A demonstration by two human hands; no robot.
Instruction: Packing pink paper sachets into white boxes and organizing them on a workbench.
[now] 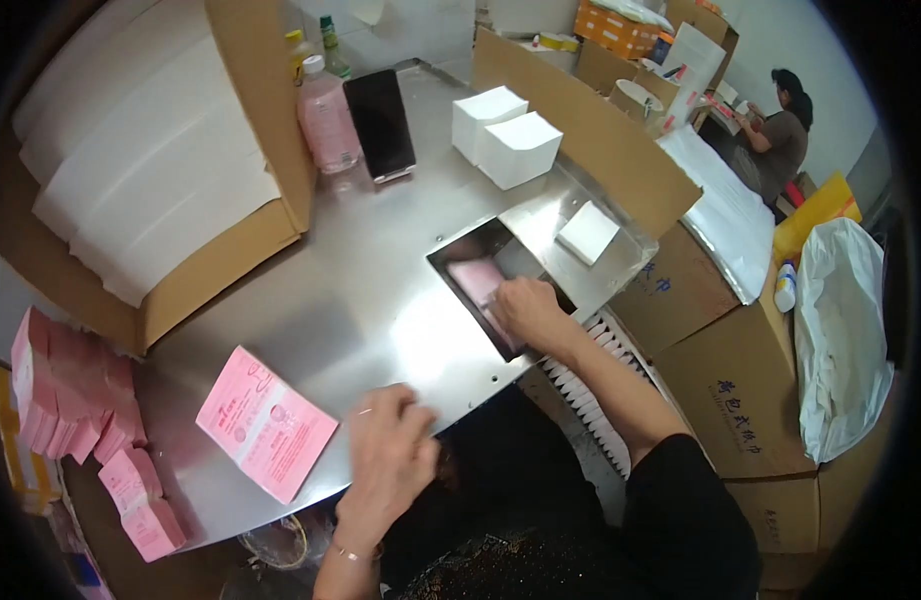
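My right hand (528, 310) reaches into a rectangular opening (435, 262) in the metal table, its fingers closed on a pink paper packet (475, 275) that is blurred by motion. My left hand (388, 450) hovers at the table's front edge, somewhat blurred, with its fingers loosely bent and nothing visible in them. Just left of it, a stack of pink printed paper packets (267, 420) lies flat on the table. White folded tissues (588, 232) lie beyond the opening, near the right hand.
Two white tissue stacks (507, 135) stand at the back by a cardboard panel (590, 130). A phone (380, 125) leans on a pink-liquid bottle (327, 115). A big box (160, 160) of white sheets stands left, above pink bundles (75, 385). Cartons (735, 400) line the right; another person (780, 135) sits beyond.
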